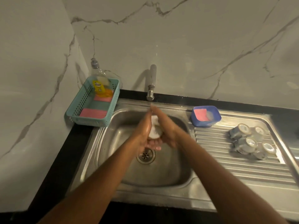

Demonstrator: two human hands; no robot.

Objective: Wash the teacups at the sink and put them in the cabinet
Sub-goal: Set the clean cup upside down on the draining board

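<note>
A white teacup (154,129) is held between both hands over the steel sink (155,172), just below the tap (151,88). My left hand (144,131) cups it from the left and underneath, fingers curled round its base. My right hand (166,126) presses against its right side with fingers stretched toward the tap. Both hands look wet and motion-blurred. Several white teacups (250,140) stand upside down on the ridged drainboard (226,160) at the right.
A teal basket (90,117) on the left counter holds a dish-soap bottle (99,81) and pink sponges. A blue tub (204,116) with a pink sponge sits at the sink's back right corner. The drain (145,155) lies below the hands.
</note>
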